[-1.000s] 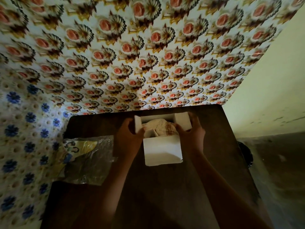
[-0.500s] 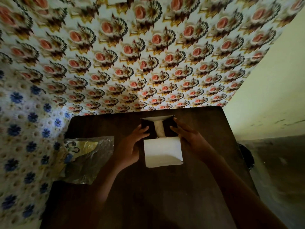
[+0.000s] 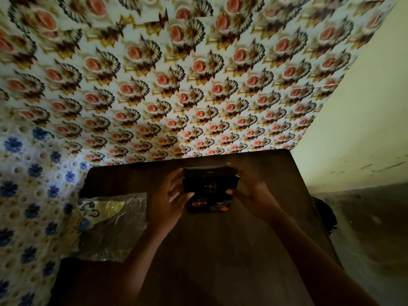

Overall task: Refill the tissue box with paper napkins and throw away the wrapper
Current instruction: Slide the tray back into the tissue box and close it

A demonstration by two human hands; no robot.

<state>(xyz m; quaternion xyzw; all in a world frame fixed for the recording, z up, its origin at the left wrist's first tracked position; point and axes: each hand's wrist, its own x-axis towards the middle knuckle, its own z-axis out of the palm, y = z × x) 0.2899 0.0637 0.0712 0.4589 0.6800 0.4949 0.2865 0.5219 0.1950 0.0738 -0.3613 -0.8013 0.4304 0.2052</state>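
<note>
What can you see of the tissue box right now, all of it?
The tissue box is a dark, near-black carton, cardboard by its look, with orange markings on its top and near side. Its flaps look closed; no napkin shows. It sits on the brown table near the far edge. The left hand and the right hand press against its two ends.

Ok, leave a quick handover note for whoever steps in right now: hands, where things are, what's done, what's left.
Left hand: on the left side of the tissue box, fingers against it.
Right hand: on the box's right side.
The dark box stands on the table, flaps shut; no napkins show.
Wrapper: lying empty-looking at the table's left edge, untouched.
Done: box appears filled and closed.
Left: let go of the box, throw the wrapper away.
</note>
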